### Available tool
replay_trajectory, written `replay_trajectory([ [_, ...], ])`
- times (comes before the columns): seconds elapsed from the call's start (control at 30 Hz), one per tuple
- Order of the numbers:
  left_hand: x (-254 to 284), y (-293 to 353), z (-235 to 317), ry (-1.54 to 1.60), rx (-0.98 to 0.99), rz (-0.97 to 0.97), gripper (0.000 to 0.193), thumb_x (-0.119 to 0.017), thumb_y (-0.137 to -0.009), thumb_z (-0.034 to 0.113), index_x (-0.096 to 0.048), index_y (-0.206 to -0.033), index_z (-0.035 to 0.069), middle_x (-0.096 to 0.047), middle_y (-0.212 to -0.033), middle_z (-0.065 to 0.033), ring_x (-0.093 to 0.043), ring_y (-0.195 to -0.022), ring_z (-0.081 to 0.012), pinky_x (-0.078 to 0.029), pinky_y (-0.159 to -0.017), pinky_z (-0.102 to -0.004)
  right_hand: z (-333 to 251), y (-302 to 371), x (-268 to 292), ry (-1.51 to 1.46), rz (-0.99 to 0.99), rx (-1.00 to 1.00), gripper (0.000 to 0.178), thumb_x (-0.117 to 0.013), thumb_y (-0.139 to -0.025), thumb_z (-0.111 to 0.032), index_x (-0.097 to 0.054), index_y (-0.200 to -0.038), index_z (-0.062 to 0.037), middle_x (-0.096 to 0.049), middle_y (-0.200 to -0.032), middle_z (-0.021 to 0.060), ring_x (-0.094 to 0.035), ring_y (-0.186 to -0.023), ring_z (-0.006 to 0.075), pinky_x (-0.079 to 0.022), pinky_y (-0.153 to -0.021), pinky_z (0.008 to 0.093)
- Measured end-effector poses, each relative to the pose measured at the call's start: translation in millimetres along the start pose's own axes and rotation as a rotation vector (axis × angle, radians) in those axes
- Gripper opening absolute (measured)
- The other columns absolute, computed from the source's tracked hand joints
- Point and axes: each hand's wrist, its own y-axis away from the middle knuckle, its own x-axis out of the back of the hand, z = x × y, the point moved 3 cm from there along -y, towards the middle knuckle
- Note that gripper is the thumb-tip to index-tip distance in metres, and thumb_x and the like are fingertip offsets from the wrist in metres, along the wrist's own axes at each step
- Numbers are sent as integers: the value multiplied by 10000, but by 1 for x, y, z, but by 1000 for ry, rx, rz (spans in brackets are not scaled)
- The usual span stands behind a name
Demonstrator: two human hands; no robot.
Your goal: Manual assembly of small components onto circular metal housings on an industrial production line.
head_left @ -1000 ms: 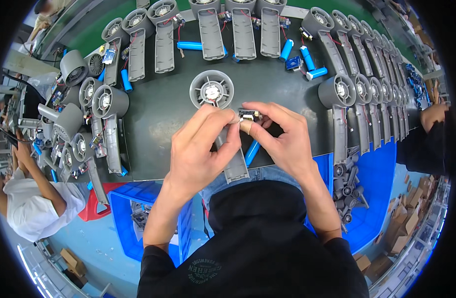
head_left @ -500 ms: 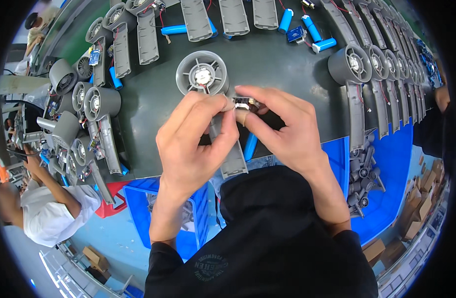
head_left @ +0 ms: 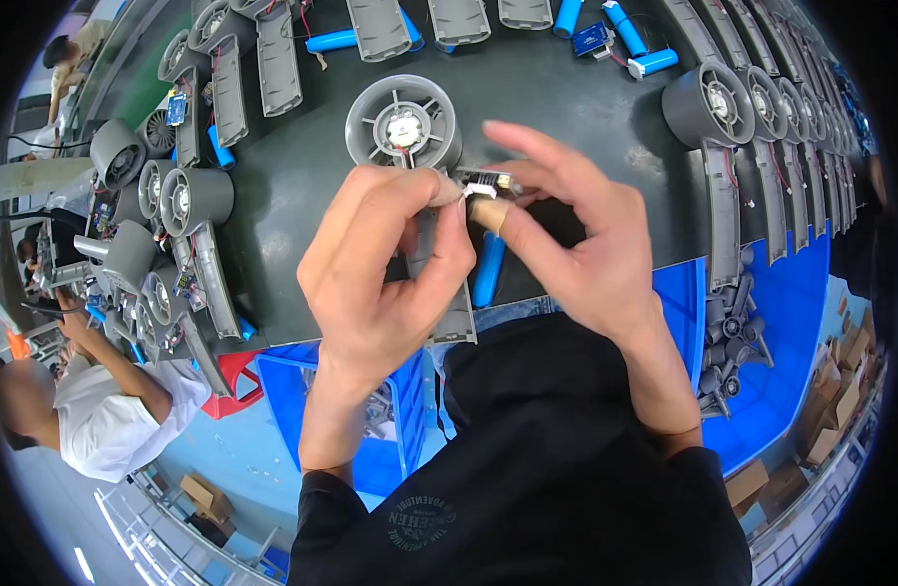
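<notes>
Over the table, my right hand holds a small circuit board with a white connector on its edge. My right thumb presses from below, its tip wrapped in a tan covering; the index finger is lifted off. My left hand is closed, thumb and index finger pinched right against the white connector; what sits between those fingertips is hidden. Just beyond lies a grey fan housing with a silver motor hub; its long grey handle runs beneath my left hand. A blue cylindrical battery lies beside the handle.
Grey handle shells and blue batteries line the far side. Fan housings stand in a row at right and cluster at left. Blue bins sit below the table edge. A person in white works at left.
My right index finger has lifted away from the circuit board and straightened. The whole view has shifted slightly. My left hand keeps its pinch at the connector.
</notes>
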Motion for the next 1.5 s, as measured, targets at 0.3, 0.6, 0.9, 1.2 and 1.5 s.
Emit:
replay_trajectory([
  [0.3,-3,0,0,17,-25,30,242,-728,-735,-104,-638,-943,-20,-644,-854,-80,-531,-612,-134,-430,-512,-246,1,2,0,-160,92,-126,217,-760,-823,17,-702,-1031,33,-741,-889,73,-701,-801,112,-562,-724,237],
  [0.6,-6,7,1,-9,-70,84,235,-678,-805,-136,-606,-1014,-57,-623,-950,-110,-519,-689,-93,-414,-573,-211,-5,1,1,111,87,133,238,-768,-786,18,-729,-1020,21,-737,-882,113,-705,-742,152,-549,-666,250],
  [0.9,-14,8,0,30,-13,201,238,-737,-737,-83,-640,-942,-13,-620,-868,-69,-496,-581,-89,-396,-481,-227,-4,3,0,160,138,174,250,-751,-773,42,-733,-1021,16,-737,-880,127,-698,-719,172,-540,-636,257],
  [1.2,-15,11,6,23,2,123,239,-660,-827,-150,-594,-1046,-78,-606,-952,-104,-537,-690,-79,-432,-572,-201,0,6,-3,80,268,201,311,-746,-761,68,-731,-1065,5,-732,-868,118,-687,-704,159,-529,-615,253],
  [1.5,-18,11,5,34,3,141,226,-664,-824,-147,-595,-1030,-85,-608,-950,-105,-531,-675,-76,-423,-565,-196,-1,2,0,117,169,217,343,-749,-751,76,-728,-1085,1,-722,-869,117,-667,-692,149,-520,-618,245],
])
